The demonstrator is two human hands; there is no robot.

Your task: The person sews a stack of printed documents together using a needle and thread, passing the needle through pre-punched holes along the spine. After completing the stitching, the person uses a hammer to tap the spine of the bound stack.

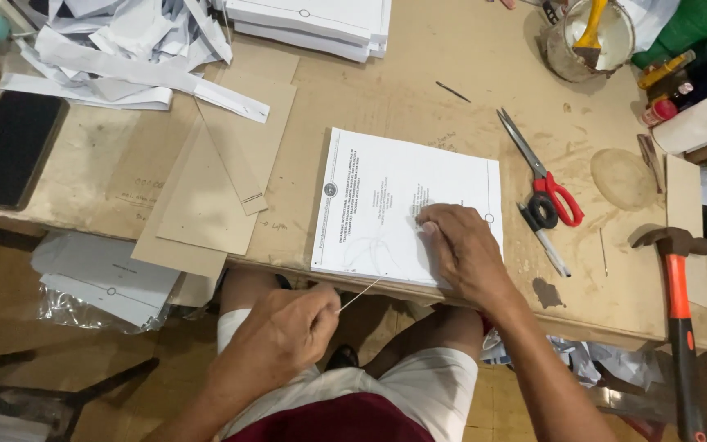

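At the table's near edge sits a white paper stack (394, 205); right hand (461, 245) lies flat on it, fingers spread and pressing; left hand (288, 327) below the edge pinches a thin thread (359, 295) pulled taut from the stack; red-handled scissors (546, 180) and hammer (677, 286) off to the right.

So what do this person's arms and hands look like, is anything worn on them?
Both arms are bare to the frame's edge: no sleeves, gloves, watch or rings show. The left hand and right hand are uncovered. Lower down, white shorts and a dark red garment show.
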